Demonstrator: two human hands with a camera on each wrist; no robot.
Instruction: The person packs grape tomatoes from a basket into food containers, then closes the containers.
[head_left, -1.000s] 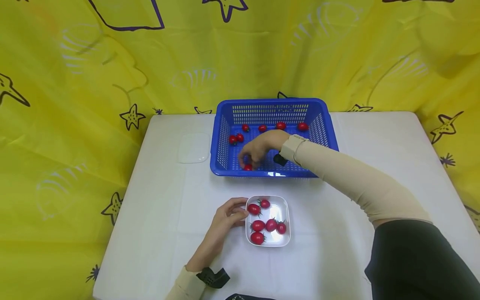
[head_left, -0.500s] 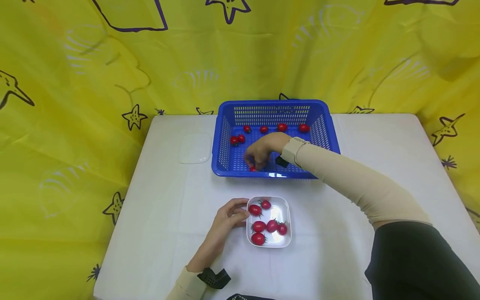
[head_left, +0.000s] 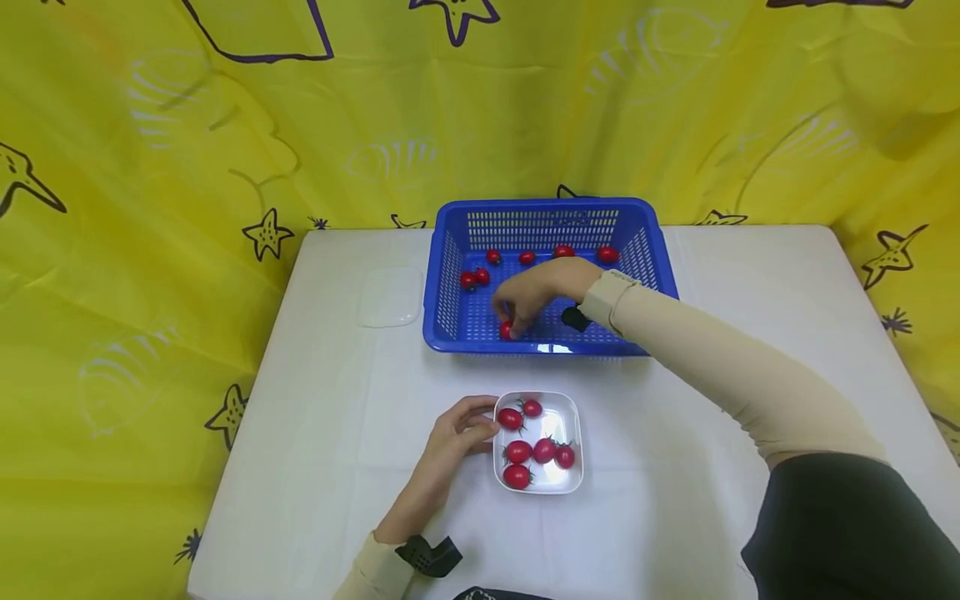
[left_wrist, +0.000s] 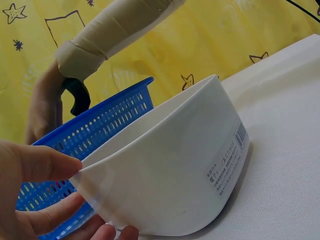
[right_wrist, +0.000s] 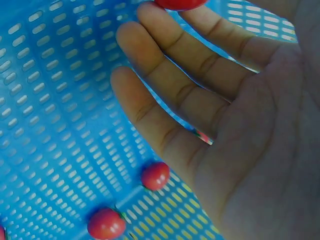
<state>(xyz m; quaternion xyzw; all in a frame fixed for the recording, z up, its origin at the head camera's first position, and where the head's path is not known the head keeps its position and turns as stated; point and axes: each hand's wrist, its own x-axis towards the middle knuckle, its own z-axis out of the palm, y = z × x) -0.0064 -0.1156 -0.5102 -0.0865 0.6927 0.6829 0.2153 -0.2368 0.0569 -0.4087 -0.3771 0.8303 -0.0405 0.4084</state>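
Note:
My right hand (head_left: 536,292) reaches into the blue plastic basket (head_left: 558,347) and pinches a cherry tomato (head_left: 506,331) near the basket's front wall. In the right wrist view that cherry tomato (right_wrist: 181,3) shows at the fingertips, cut off by the top edge. My left hand (head_left: 452,437) holds the left side of a square white container (head_left: 576,417). From the left wrist, the thumb lies at the container's (left_wrist: 165,170) rim and the other fingers lie lower along its outside. Several cherry tomatoes (head_left: 544,451) with green stems lie inside the container.
Several more cherry tomatoes (head_left: 527,258) lie at the back and left of the basket. A clear lid (head_left: 390,297) lies left of the basket on the white table (head_left: 315,417). A yellow patterned curtain (head_left: 360,100) hangs behind the table.
My right hand has shifted slightly to the right within the basket. The cherry tomato at its fingertips has moved a little rightward and shows more plainly. The left hand and container stay put.

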